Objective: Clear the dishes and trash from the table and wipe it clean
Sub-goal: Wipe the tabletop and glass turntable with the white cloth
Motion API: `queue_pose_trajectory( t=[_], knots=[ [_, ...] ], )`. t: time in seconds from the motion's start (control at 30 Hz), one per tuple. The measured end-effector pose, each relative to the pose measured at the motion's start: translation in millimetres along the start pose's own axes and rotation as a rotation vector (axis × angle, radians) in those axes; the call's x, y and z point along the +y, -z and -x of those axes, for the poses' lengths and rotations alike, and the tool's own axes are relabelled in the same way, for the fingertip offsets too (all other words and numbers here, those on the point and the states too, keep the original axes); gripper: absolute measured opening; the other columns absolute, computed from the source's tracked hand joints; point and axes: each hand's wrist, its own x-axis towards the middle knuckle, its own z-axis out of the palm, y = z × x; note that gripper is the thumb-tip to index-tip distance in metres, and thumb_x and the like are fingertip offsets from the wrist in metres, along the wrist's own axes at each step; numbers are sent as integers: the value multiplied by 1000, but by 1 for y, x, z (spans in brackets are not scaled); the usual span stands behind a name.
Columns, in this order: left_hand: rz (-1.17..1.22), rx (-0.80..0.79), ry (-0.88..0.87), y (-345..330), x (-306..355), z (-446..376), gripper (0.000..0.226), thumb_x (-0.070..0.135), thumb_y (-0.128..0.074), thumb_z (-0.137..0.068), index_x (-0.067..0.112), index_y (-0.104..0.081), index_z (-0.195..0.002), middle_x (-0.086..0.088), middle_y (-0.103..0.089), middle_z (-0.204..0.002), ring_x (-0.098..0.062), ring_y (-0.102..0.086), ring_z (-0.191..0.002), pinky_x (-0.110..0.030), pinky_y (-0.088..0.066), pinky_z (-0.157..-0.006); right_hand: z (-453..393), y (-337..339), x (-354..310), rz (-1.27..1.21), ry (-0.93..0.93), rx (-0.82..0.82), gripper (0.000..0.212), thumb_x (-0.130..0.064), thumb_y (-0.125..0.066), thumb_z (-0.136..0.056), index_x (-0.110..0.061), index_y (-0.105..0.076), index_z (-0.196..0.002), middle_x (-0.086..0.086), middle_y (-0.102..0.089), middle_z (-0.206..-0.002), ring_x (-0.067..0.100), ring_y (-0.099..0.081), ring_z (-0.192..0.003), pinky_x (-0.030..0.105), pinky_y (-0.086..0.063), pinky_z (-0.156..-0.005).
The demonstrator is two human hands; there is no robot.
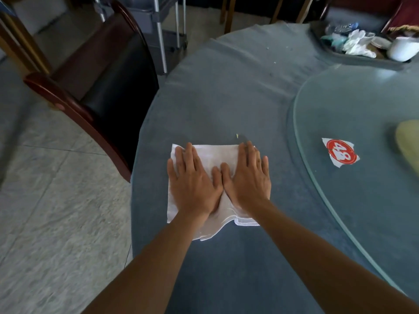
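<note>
A white folded cloth [215, 155] lies on the round table's blue-grey cover [226, 98], near its left edge. My left hand [195, 184] and my right hand [247, 180] both rest flat on the cloth, side by side with thumbs touching and fingers spread. Neither hand grips anything. A small yellowish crumb [237, 135] sits just beyond the cloth. At the far right, a dark tray [362, 58] holds crumpled white tissues [356, 43], a small plate and a white cup [403, 48].
A glass turntable [362, 109] covers the table's centre on the right, with a red-and-white number sticker [341, 152] and a blurred yellowish object [410, 141] on it. A dark wooden chair [102, 71] stands left of the table. A metal cart [163, 30] is behind, over tiled floor.
</note>
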Motion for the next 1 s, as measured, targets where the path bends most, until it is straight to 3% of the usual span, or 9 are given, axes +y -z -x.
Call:
queue_pose_trajectory(
  t=[0.43,1.0],
  knots=[
    [40,-53,-193,-16,-14,-136,81,52,-37,-94,-5,-33,-151,-14,-31,-161,-34,-20,-152,-46,-4,-122,-106,-17,-39,6,-211,23,79,-56,-34,-100,-13,-11,-162,5,-6,-170,20,-4,-157,40,4,-127],
    [119,-131,-377,-53,6,-276,80,50,-36,-94,-4,-29,-153,-12,-27,-163,-33,-17,-152,-49,-6,-124,-225,-30,-51,60,-413,60,77,-56,-29,-102,-15,-5,-162,5,2,-171,19,0,-157,39,3,-127]
  ],
)
